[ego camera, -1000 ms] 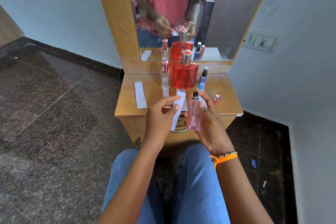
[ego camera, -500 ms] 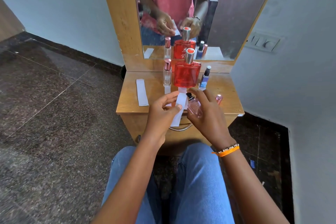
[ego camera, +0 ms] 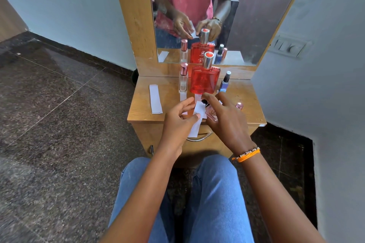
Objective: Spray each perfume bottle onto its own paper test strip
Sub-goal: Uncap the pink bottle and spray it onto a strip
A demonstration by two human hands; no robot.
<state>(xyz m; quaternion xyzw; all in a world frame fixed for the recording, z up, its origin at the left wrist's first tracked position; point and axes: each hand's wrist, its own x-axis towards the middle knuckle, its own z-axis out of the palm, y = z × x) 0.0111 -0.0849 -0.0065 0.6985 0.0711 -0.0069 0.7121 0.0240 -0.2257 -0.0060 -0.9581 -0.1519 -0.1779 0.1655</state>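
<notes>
Currently, scene: a small wooden dressing table (ego camera: 246, 102) with a mirror (ego camera: 246, 25) is seen from above, over knees in blue jeans (ego camera: 215, 193).
Left hand: the left hand (ego camera: 177, 122) is held over the table's front edge; a white paper test strip (ego camera: 196, 122) is pinched upright between thumb and fingers.
Right hand: the right hand (ego camera: 227, 118) is wrapped around a small pink perfume bottle (ego camera: 211, 113), which is tilted left so its black nozzle is just beside the strip's top; a fingertip is laid over the nozzle.
Wrist: an orange thread and a beaded bracelet (ego camera: 246, 154) are worn on the right wrist.
Back edge: a slim clear bottle with a rose cap (ego camera: 183, 81), a large red bottle with a silver cap (ego camera: 205, 79) and a thin blue bottle with a black cap (ego camera: 224, 83) are lined up by the mirror.
Left edge: a spare white strip (ego camera: 155, 101) is laid flat.
Right side: a loose pink cap (ego camera: 239, 105) is seen just beside the right hand.
</notes>
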